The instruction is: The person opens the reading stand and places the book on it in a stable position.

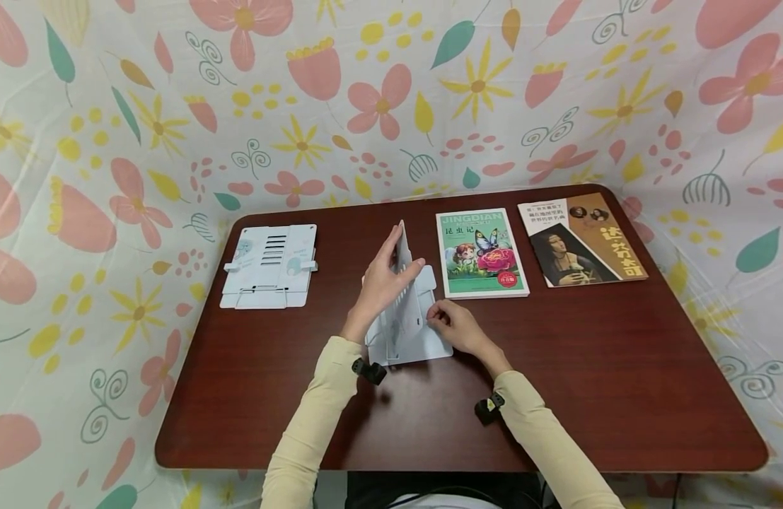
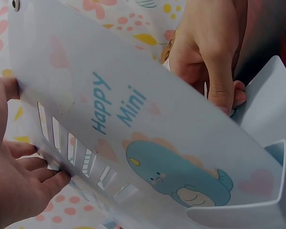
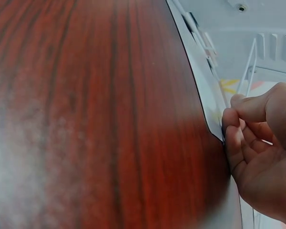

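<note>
A white book stand lies at the middle of the table with its back panel raised on edge. "Happy Mini" and a blue cartoon dinosaur are printed on the panel. My left hand holds the raised panel near its top, fingers along the slotted edge. Low on the stand's right side is my right hand. Its thumb and index finger pinch at a thin white wire support beside the base; the exact contact is partly hidden by the fingers.
Another white book stand lies flat at the back left. A green children's book lies right of the hands, and a brown and white book with a portrait lies farther right. Flowered cloth hangs behind the brown table.
</note>
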The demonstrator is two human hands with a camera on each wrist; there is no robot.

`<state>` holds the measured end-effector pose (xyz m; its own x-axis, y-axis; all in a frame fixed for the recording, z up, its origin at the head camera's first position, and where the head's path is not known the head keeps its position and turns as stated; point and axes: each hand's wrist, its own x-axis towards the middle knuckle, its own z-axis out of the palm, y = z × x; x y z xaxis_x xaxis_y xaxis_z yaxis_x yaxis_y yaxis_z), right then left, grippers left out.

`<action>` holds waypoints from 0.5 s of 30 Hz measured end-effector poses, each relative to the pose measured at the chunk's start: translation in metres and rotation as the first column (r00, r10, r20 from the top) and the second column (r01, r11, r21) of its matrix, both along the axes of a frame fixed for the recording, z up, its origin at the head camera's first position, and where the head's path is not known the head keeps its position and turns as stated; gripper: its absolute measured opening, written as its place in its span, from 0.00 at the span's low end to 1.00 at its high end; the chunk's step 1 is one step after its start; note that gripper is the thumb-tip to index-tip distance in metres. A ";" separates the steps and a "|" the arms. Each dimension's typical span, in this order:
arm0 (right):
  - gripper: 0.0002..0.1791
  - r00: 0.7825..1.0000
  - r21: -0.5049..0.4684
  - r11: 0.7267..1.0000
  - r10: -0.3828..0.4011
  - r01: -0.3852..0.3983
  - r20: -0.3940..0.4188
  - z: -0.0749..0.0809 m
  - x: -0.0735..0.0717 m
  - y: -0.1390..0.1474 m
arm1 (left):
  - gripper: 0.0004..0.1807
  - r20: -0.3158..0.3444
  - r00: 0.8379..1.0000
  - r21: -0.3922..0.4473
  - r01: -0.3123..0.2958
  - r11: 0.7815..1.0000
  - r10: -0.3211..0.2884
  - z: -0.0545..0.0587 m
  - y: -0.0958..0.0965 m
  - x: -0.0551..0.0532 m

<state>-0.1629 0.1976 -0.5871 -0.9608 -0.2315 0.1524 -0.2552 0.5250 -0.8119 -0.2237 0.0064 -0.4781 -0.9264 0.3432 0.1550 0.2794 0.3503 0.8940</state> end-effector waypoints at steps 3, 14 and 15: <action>0.06 1.000 -0.007 1.000 -0.002 0.002 0.010 0.001 0.001 0.001 | 0.43 0.007 1.000 0.009 0.004 1.000 -0.004 -0.001 0.002 0.000; 0.02 1.000 -0.023 1.000 0.002 -0.001 0.027 0.002 0.003 0.000 | 0.43 -0.007 1.000 -0.011 0.006 1.000 -0.006 -0.002 0.007 0.002; 0.03 1.000 -0.022 1.000 0.000 0.000 0.026 0.001 0.004 0.000 | 0.43 -0.006 1.000 -0.014 0.007 1.000 -0.007 -0.002 0.008 0.002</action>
<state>-0.1593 0.1981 -0.5858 -0.9645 -0.2285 0.1325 -0.2341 0.5073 -0.8293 -0.2218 0.0142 -0.4799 -0.9229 0.3521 0.1556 0.2873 0.3609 0.8872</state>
